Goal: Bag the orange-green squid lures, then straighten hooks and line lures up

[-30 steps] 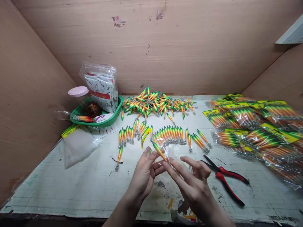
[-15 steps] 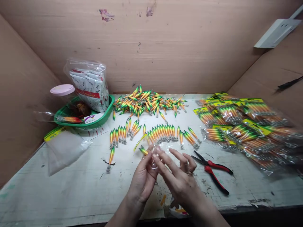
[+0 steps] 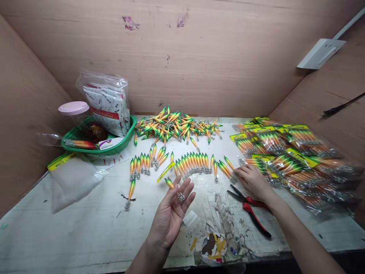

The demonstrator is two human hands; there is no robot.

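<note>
My left hand [image 3: 172, 209] is palm up, its thumb and fingers closed around a green-and-orange fishing lure [image 3: 169, 183]. Hooks at that lure's end show between the fingers. Beside it lies a yellow header label [image 3: 165, 172], apparently of a clear bag mostly hidden by the hand. My right hand [image 3: 253, 180] has its fingertips together at the hook end of another fishing lure [image 3: 229, 163] on the table. Between the hands, a curved row of lures [image 3: 195, 161] lies side by side. A small clear plastic piece [image 3: 190, 218] is near my left wrist.
Behind the row sits a heap of lures [image 3: 171, 125]. Packed lure bags [image 3: 296, 160] pile up at the right, near red-handled pliers [image 3: 252, 213]. A green basket [image 3: 114, 146] and an unfilled labelled bag [image 3: 74, 182] are at the left. Cardboard walls enclose the table.
My right hand has left my left hand and moved right to the lures beside the pliers. My left hand has turned its palm upward, still holding its lure. The view has shifted slightly.
</note>
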